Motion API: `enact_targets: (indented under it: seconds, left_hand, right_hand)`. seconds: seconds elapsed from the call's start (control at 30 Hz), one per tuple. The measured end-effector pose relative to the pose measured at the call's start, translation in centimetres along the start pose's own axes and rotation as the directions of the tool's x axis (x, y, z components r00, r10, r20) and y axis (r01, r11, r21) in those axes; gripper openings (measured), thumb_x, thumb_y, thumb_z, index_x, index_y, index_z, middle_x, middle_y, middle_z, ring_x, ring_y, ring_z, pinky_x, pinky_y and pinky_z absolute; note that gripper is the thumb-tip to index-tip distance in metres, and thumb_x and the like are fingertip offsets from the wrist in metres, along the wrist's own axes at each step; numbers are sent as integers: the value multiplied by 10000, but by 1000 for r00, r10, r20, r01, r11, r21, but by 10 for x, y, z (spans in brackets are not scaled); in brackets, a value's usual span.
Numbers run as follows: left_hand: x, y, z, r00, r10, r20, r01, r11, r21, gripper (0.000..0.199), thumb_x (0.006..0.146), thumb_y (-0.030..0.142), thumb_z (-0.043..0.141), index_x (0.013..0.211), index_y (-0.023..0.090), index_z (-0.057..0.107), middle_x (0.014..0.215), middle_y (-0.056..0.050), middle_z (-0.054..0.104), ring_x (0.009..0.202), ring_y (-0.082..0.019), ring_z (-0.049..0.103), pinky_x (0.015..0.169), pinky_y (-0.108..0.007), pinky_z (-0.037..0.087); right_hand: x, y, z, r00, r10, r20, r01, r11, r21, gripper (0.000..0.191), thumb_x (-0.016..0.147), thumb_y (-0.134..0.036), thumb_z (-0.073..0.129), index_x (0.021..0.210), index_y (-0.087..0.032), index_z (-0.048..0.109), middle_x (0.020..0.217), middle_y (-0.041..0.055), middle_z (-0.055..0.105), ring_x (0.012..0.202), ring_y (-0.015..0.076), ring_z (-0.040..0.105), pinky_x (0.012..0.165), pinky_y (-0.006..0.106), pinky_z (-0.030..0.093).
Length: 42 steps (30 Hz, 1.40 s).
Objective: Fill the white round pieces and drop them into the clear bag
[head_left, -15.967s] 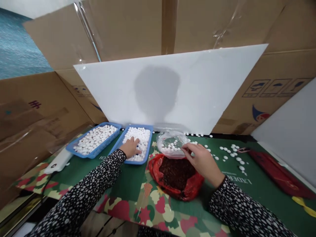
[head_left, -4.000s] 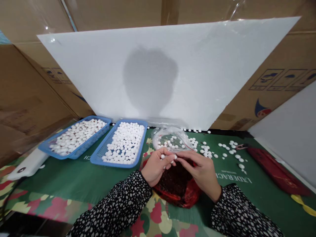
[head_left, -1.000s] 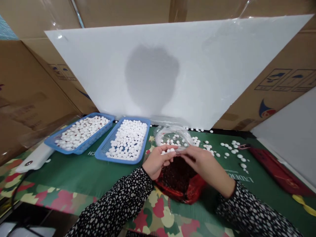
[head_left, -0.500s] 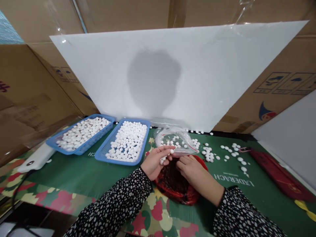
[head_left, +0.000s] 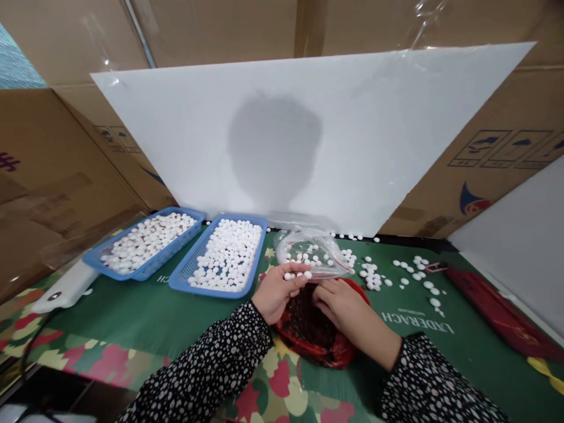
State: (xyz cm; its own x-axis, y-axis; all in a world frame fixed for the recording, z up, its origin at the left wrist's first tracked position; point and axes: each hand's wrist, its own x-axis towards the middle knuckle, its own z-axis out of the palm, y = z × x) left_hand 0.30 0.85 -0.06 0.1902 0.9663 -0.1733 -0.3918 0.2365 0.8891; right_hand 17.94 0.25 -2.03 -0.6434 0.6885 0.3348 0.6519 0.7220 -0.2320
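Note:
Pinched between the fingers of my left hand (head_left: 278, 291) are a few small white balls (head_left: 298, 275). My right hand (head_left: 339, 302) reaches over the red-rimmed bag (head_left: 324, 355) of dark brown bits, its fingers bent together; what they hold, if anything, is hidden. Just behind both hands lies a clear zip bag (head_left: 312, 252) with several white balls in it. Left of my left hand sits a blue basket (head_left: 173, 282) full of white balls. Beyond it, a second blue basket (head_left: 99, 264) holds white balls with brown specks.
Loose white balls (head_left: 372, 276) are scattered right of the zip bag. A dark red pouch (head_left: 497, 311) lies at the far right. A white corded device (head_left: 66, 291) rests at the left. A white board (head_left: 356, 135) and cardboard walls (head_left: 57, 170) enclose the green-covered table (head_left: 132, 323).
The fingers of my left hand have shifted, and the white balls now sit in a row at the fingertips. My right hand stays over the red-rimmed bag with little motion.

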Motion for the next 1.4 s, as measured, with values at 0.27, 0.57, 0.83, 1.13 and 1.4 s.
enact_targets:
  seconds: [0.27, 0.57, 0.83, 1.13, 1.4]
  left_hand:
    - [-1, 0, 1, 998, 47, 31, -47, 999, 8, 378, 608, 338, 858, 862, 126, 676, 664, 13, 554, 539, -44, 376, 473, -184, 231]
    - [-1, 0, 3, 998, 48, 32, -50, 998, 45, 319, 682, 342, 809, 836, 118, 642, 665, 0, 583, 543, -49, 402, 473, -187, 228]
    - [-1, -2, 1, 999, 37, 38, -37, 999, -1, 355, 698, 327, 803, 933, 91, 680, 706, -29, 608, 578, -48, 422, 485, -176, 245]
    - [-8, 0, 8, 987, -58, 148, 68, 995, -66, 287, 718, 265, 792, 746, 125, 543, 725, -48, 660, 548, -34, 433, 478, -158, 237]
    - [-11, -3, 10, 974, -80, 212, 98, 992, -76, 316, 709, 247, 797, 723, 140, 499, 702, -44, 659, 541, -41, 466, 466, -156, 229]
  right_hand:
    - [-2, -6, -20, 976, 210, -62, -152, 856, 495, 136, 838, -80, 531, 791, -207, 532, 732, -30, 563, 649, 132, 524, 615, 238, 422]
    - [-1, -1, -18, 941, 337, 22, -246, 642, 726, 94, 894, -253, 581, 818, -211, 618, 812, 0, 670, 764, 170, 619, 722, 295, 486]
    - [3, -3, -20, 849, 526, 53, -250, 312, 917, 170, 796, -331, 718, 759, -180, 650, 648, -6, 660, 595, 133, 588, 574, 238, 472]
    - [4, -3, -20, 779, 616, -122, -190, 416, 890, 153, 826, -346, 684, 826, -194, 702, 755, 22, 721, 692, 164, 659, 691, 278, 513]
    - [9, -12, -15, 762, 598, -250, -134, 522, 842, 58, 798, -246, 709, 747, -219, 719, 748, -9, 731, 712, 151, 659, 703, 254, 518]
